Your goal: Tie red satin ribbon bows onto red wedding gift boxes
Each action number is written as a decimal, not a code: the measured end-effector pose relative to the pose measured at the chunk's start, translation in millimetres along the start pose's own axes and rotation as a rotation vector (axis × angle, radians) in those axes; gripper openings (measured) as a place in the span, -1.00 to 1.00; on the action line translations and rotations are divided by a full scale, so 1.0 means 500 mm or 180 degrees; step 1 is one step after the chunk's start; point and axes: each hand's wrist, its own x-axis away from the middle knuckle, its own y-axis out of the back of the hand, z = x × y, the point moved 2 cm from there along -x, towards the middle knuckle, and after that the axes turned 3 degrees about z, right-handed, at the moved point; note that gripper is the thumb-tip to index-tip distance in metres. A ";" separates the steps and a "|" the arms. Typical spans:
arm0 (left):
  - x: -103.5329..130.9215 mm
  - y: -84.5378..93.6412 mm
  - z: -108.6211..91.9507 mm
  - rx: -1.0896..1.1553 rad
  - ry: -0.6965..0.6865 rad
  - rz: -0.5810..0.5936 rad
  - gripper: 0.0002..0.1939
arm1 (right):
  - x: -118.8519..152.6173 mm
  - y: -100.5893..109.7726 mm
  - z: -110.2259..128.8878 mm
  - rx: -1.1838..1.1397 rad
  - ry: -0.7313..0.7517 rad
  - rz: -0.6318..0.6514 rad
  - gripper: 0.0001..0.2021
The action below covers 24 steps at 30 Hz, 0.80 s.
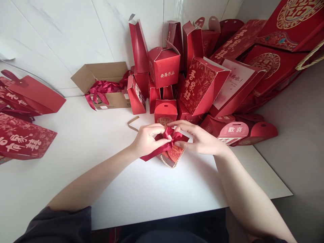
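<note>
While I look down on the work from afar, the left hand point(150, 139) is closed in a pinch, thumb and forefinger gripping a loop of the red ribbon point(168, 133). The right hand point(199, 137) is partly curled at the other side of the bow, its thumb apart from its forefinger; I cannot tell whether it grips the ribbon or only touches it.

The ribbon sits on the small red box point(174, 154), between both hands and towards the near side of the crowded boxes. I see the box lying skewed, a corner towards me, with twisted gold cord point(169, 165) along its near edges. A dark red flap point(152, 154) slants out to the left and near; the hands hide much of the box, so I cannot tell its long axis.

The white surface point(121, 195) carries an open carton point(113, 99) of ribbon at far left of centre, a bent brown strip point(133, 124) nearer, piled red boxes point(199, 84) at far right and red bags point(27, 141) at left. Pale veined tiles point(63, 37) line the far wall.
</note>
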 end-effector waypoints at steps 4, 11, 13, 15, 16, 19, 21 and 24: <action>-0.001 0.005 0.006 -0.0002 -0.0015 -0.0086 -0.97 | -0.003 -0.005 -0.007 -0.0017 0.0138 -0.0294 -0.98; -0.004 0.015 0.015 -0.0024 -0.0128 -0.0119 -0.95 | 0.006 -0.003 -0.022 -0.0318 -0.0276 -0.1255 -0.85; -0.003 0.014 0.014 -0.0060 -0.0189 -0.0115 -0.95 | 0.002 -0.008 -0.024 -0.0813 -0.0154 -0.1053 -0.87; -0.003 0.015 0.014 -0.0085 -0.0231 -0.0101 -0.95 | -0.004 -0.014 -0.025 -0.1303 0.0008 -0.0946 -0.90; -0.003 0.016 0.014 -0.0090 -0.0251 -0.0100 -0.95 | -0.008 -0.017 -0.025 -0.1528 0.0045 -0.0964 -0.92; -0.004 0.020 0.015 -0.0098 -0.0329 -0.0062 -0.96 | -0.019 -0.030 -0.026 -0.2167 0.0024 -0.1160 -0.93; -0.005 0.023 0.015 -0.0131 -0.0388 -0.0026 -0.96 | -0.022 -0.034 -0.025 -0.2474 -0.0019 -0.1303 -0.93; -0.006 0.029 0.012 -0.0264 -0.0428 0.0016 -0.94 | -0.011 -0.022 -0.019 -0.2539 -0.0157 -0.1162 -0.91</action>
